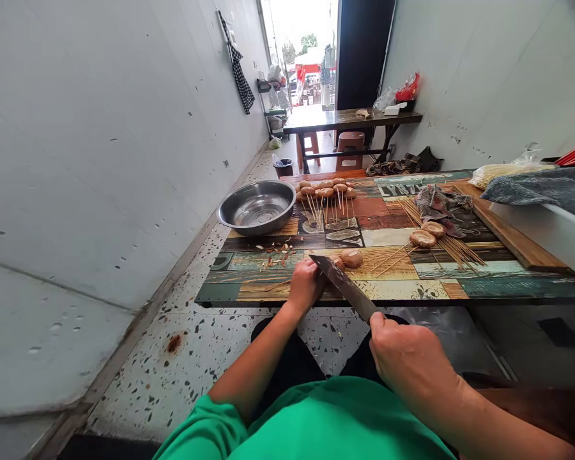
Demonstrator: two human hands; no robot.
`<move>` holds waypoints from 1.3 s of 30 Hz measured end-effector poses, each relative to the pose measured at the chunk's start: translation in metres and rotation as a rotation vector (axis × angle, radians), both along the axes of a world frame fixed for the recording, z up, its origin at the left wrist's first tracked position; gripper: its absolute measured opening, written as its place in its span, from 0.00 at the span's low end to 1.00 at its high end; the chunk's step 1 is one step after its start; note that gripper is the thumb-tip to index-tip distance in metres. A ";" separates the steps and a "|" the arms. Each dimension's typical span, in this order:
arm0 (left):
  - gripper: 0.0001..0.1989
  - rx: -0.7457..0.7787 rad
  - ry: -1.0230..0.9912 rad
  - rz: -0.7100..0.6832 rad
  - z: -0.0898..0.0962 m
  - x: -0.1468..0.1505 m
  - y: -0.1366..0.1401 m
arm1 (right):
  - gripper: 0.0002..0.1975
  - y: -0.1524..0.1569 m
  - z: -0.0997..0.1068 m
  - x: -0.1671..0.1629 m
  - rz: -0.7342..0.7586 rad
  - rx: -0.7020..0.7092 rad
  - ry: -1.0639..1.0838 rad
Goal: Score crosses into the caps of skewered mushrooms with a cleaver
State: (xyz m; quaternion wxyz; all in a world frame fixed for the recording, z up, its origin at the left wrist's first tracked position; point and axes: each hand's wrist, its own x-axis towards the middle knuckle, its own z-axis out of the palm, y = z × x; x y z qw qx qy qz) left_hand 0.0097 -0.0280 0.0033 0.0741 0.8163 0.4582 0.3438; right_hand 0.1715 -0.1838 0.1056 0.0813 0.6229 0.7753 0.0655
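My left hand (305, 282) is closed at the table's front edge, around a brown rounded food piece (337, 261) mostly hidden by the fingers and blade. My right hand (409, 350) grips the handle of a long knife (347, 289), whose blade slants up and left across the piece, its tip beside my left fingers. Just beyond the blade lies a loose brown piece (351, 258). To the right, two skewered brown pieces (422, 239) rest near a bundle of bare bamboo skewers (455, 251). Small brown trimmings (278, 257) lie scattered to the left of my left hand.
A steel basin (257, 207) stands at the table's left end, beside a pile of skewered brown pieces (324, 189). Rightward are a crumpled rag (436, 203), a wooden board (512, 233) and a white tub (546, 233) under a grey towel (541, 190). Another table (335, 119) stands farther back.
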 end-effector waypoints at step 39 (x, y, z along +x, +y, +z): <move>0.09 -0.025 -0.061 0.042 0.000 0.001 -0.002 | 0.16 0.037 -0.016 0.089 -0.380 -0.617 1.384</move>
